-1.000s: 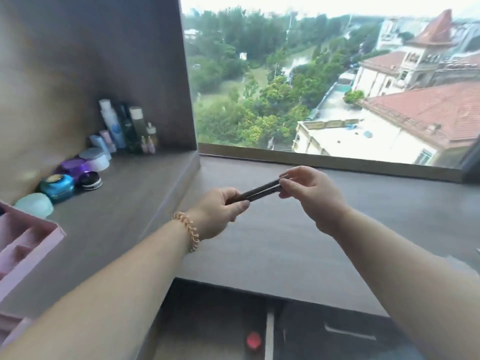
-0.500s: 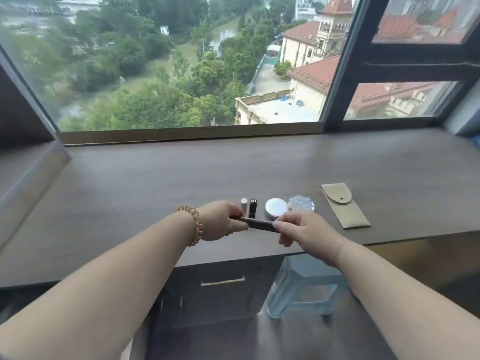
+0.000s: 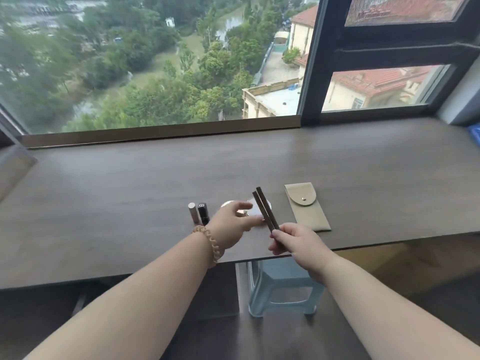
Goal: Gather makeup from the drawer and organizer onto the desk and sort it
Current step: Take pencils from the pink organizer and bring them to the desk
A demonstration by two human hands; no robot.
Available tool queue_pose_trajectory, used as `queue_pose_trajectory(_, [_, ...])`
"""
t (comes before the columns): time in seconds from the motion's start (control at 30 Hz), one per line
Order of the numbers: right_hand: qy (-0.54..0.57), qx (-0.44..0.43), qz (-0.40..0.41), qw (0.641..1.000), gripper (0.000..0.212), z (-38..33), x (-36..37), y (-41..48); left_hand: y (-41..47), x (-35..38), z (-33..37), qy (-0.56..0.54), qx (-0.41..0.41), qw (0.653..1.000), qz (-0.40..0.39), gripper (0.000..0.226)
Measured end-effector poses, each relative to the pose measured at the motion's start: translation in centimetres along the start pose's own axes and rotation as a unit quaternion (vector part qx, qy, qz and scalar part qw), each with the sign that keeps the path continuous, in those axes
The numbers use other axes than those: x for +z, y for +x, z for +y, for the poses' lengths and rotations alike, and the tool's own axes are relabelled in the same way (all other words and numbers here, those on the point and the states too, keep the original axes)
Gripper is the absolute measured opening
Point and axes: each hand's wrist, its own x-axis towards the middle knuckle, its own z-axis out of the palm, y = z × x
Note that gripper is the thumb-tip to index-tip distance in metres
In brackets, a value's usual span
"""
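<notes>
The left grip (image 3: 233, 222) was smeared by blur, its fingertips (image 3: 255, 219) fading out, so whether they touched anything could not be told. It covered most of the round compacts (image 3: 227, 203) on the desk (image 3: 130, 203), leaving only slivers of rim. The lower ends of the two dark pencils (image 3: 265, 211) were buried inside the right grip (image 3: 296, 242), and any print on them was too small to read. The desk edge and the right forearm hid the top of the pale stool (image 3: 283, 287). A blue thing (image 3: 474, 133) was cut off at the right edge, unidentifiable. Both forearms ran out of the bottom.
</notes>
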Motion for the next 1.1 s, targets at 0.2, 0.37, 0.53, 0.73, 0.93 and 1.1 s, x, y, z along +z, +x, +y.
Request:
queue_pose_trajectory(0.2, [0.072, 0.049, 0.023, 0.996, 0.025, 1.6, 0.7, 3.7, 4.2, 4.7, -1.7, 0.022, -0.048, 0.998, -0.023, 0.028])
queue_pose_trajectory(0.37, [0.040, 0.085, 0.092, 0.991, 0.023, 1.8, -1.3, 6.8, 9.2, 6.0, -1.3, 0.008, -0.070, 0.997, -0.033, 0.023])
queue_pose_trajectory(0.53, [-0.066, 0.122, 0.224, 0.965, 0.022, 3.5, -3.2, 9.7, 12.9, 6.5, -2.4, 0.044, -0.074, 0.996, -0.001, 0.022])
queue_pose_trajectory(0.73, [-0.334, 0.139, 0.232, 0.903, 0.029, 4.3, -4.3, 11.5, 14.3, 7.9, -3.3, 0.068, -0.111, 0.991, -0.023, 0.038])
queue_pose_trajectory(0.93, [-0.406, 0.079, 0.228, 0.882, 0.029, 5.5, -4.8, 13.2, 15.3, 9.8, -3.4, 0.154, -0.133, 0.979, 0.006, 0.033])
queue_pose_trajectory(1.1, [-0.465, 0.021, 0.189, 0.865, 0.030, 6.4, -5.9, 13.9, 16.0, 11.3, -3.4, 0.185, -0.154, 0.968, 0.063, 0.017])
